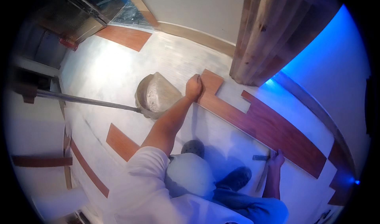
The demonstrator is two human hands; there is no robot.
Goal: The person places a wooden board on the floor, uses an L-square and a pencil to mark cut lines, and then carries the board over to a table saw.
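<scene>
My left hand (194, 87) is closed round the left end of a reddish-brown wood-look floor plank (227, 110), its arm stretched forward across the white floor. Farther right, my right hand (276, 159) is at the near edge of the joined planks, fingers bent. Beside it, touching the fingers, is a dark L-shaped tool (260, 158) with a long thin arm pointing back toward me; its exact kind is unclear. A second row of planks (285, 133) lies against the far side of the first, with stepped ends and a notch of bare floor between.
Left of my arm sits a grey long-handled scoop (158, 93), its handle reaching left. Loose planks lie at the near left (120, 142) and by the doorway (126, 36). A wooden post-like panel (269, 34) rises beyond the planks. Blue light falls along the right wall (336, 65).
</scene>
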